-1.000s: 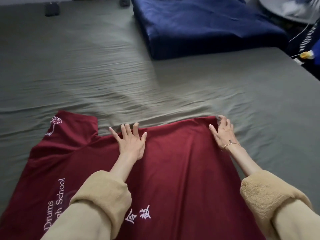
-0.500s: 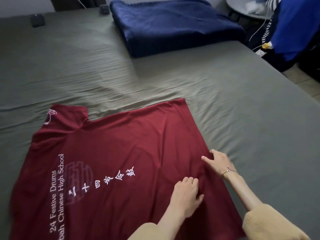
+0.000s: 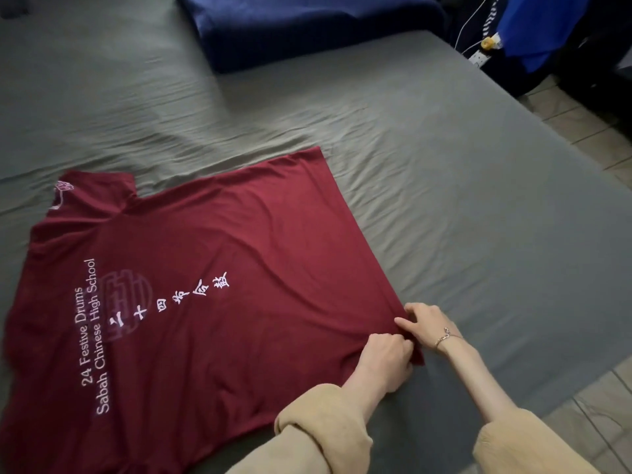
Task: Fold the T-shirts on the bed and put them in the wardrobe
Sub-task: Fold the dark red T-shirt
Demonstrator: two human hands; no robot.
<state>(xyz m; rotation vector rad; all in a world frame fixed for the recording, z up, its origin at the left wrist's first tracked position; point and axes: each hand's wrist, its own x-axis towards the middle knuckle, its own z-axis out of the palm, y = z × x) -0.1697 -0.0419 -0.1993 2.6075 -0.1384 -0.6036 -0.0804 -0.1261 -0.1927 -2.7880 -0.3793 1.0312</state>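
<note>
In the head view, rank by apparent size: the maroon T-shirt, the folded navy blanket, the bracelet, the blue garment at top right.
1. maroon T-shirt, largest, though nearest the camera.
2. folded navy blanket, cropped by the frame's top edge.
3. blue garment, also cropped.
4. bracelet on the right hand, smallest.

I am in a home bedroom: a wide bed with a grey-green fitted sheet fills my view, a folded navy blanket lies at its far end, and tiled floor runs alongside.
</note>
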